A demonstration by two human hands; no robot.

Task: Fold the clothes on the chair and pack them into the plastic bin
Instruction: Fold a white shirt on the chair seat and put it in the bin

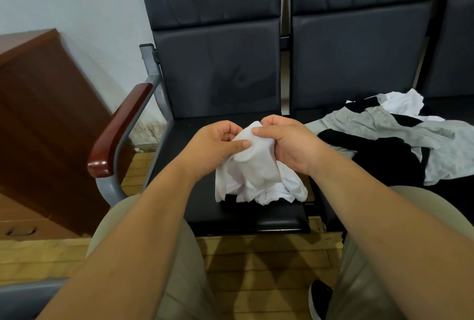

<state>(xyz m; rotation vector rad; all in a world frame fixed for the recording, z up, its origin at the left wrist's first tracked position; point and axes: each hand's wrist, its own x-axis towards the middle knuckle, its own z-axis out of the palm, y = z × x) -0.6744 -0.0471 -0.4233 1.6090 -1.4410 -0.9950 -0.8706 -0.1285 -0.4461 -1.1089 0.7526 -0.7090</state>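
Note:
A crumpled white garment (259, 173) hangs above the black seat (256, 217) of the left chair. My left hand (213, 147) pinches its upper edge with thumb and curled fingers. My right hand (287, 142) grips the same bunched edge right beside it, so the hands nearly touch. On the seat to the right lies a loose pile of clothes (395, 140): grey, black and white pieces tangled together. No plastic bin is in view.
A wooden armrest (120, 129) on a grey metal frame stands left of the seat. A brown wooden cabinet (43, 119) leans further left. My knees in beige shorts frame the wooden floor (256, 268) below.

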